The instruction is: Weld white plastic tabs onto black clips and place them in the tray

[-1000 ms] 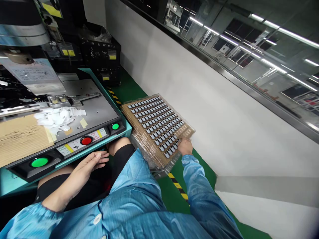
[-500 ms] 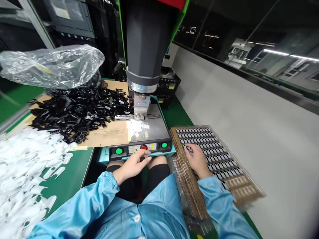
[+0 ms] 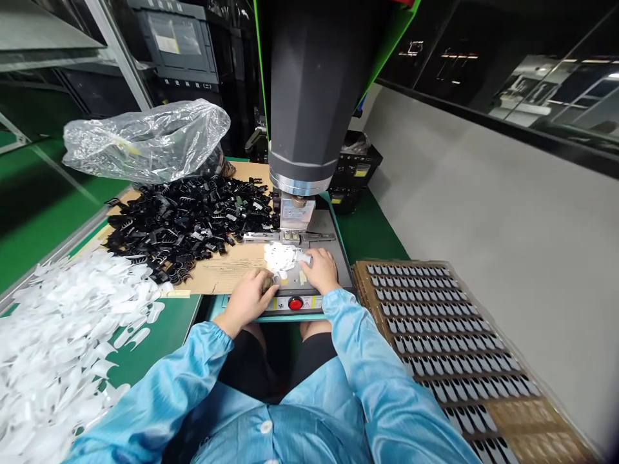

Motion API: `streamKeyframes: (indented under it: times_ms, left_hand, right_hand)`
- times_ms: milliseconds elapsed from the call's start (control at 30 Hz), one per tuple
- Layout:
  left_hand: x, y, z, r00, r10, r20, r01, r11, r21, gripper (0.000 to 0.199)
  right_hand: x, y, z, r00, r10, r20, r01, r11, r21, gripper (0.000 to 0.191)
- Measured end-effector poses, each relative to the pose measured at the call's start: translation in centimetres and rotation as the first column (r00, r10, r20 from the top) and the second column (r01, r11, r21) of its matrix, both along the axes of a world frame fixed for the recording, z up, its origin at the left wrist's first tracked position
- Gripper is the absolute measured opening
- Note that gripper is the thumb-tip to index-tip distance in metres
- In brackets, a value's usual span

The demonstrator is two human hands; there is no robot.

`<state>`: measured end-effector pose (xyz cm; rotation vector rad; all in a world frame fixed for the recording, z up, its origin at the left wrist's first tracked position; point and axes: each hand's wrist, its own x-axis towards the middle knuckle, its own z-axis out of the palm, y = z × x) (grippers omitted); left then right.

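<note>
My left hand [image 3: 248, 298] is at the front left of the machine's metal base [image 3: 322, 224], beside the small heap. Its thumb is apart from the loosely bent fingers, and I see nothing held in it. At the right side of a small heap of white plastic pieces [image 3: 279, 256], my right hand [image 3: 321, 268] has its fingertips closed on one white plastic piece [image 3: 304, 257]. Behind the heap, a metal fixture [image 3: 290, 237] lies under the machine's pressing head [image 3: 296, 212]. A red button [image 3: 295, 303] shows on the front panel; my hands cover the panel's ends.
Black plastic clips [image 3: 188, 222] are piled on cardboard [image 3: 217, 270] at left. A larger mass of white pieces [image 3: 72, 322] lies nearer me. Trays with rows of grey-white parts [image 3: 425, 322] are stacked at right. A clear plastic bag [image 3: 149, 142] sits behind the clips.
My right hand has moved left from the tray stack to the small white heap. My left hand has shifted slightly forward onto the base's front left. The view has turned a little left.
</note>
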<state>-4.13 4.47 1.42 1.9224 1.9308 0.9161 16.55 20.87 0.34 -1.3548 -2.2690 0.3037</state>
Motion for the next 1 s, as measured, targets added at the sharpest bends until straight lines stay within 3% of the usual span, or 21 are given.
streamKeyframes:
  times_ms: [233,400,567,800,1000]
  left_hand:
    - [1.1,3.3,1.5,0.934,-0.078,-0.350,0.065,0.997,-0.048,0.027]
    - [1.5,4.8,2.1,0.863,-0.103,-0.495,0.063,0.993,-0.097,0.032]
    - [1.1,5.5,2.0,0.850,-0.079,-0.520,0.021,0.993,-0.117,0.031]
    - [0.6,6.3,2.4,0.922,-0.137,-0.362,0.072,0.980,-0.186,0.019]
    - [0.7,6.5,3.2,0.862,-0.204,-0.464,0.131,0.974,-0.186,0.019]
  right_hand:
    - [0.4,-0.6,-0.7,1.000,-0.005,0.013,0.004,0.999,0.046,0.024]
    - [0.3,-0.9,-0.9,0.999,-0.030,0.026,0.028,0.998,0.058,0.018]
    - [0.5,-1.0,-0.8,0.999,-0.044,0.023,0.043,0.998,0.050,0.014]
    - [0.5,-1.5,-0.3,0.998,-0.069,0.000,0.069,0.996,0.064,0.011]
    - [0.6,-1.5,-0.3,0.997,-0.074,-0.001,0.074,0.995,0.062,0.010]
